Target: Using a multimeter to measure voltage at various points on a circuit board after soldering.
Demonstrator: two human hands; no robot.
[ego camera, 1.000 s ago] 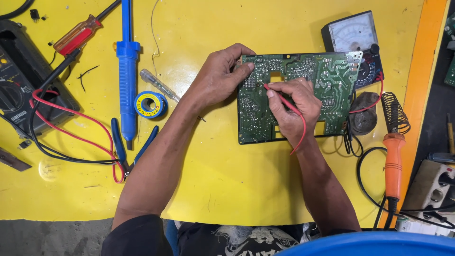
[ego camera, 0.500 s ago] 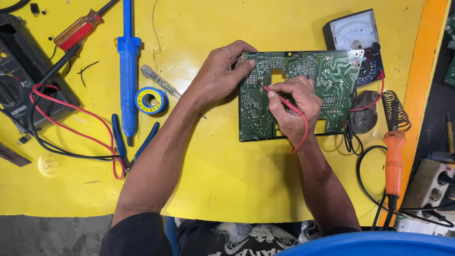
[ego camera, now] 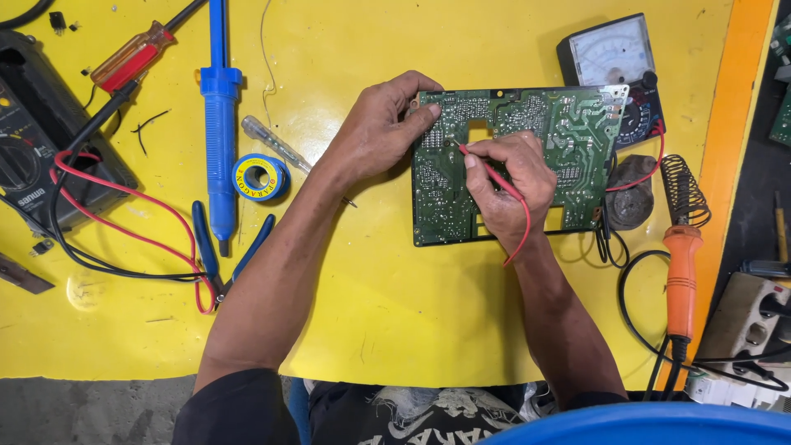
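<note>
At the far right of my yellow bench, just past the green board's top corner, sits my analog meter [ego camera: 614, 62], its pale rectangular dial face set in a black case. Off to my left lies a solder reel [ego camera: 259, 177], ringed by a round blue-and-yellow label. At the left edge is a black meter [ego camera: 33, 156] carrying small white lettering.

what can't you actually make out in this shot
Head view only:
- Probe tip: too fine to tell which solder joint on the circuit board it touches.
- Board under the right hand: hidden.
- Left hand fingertips: curl over the board's edge.
- Analog meter: needle too small to make out.
</note>
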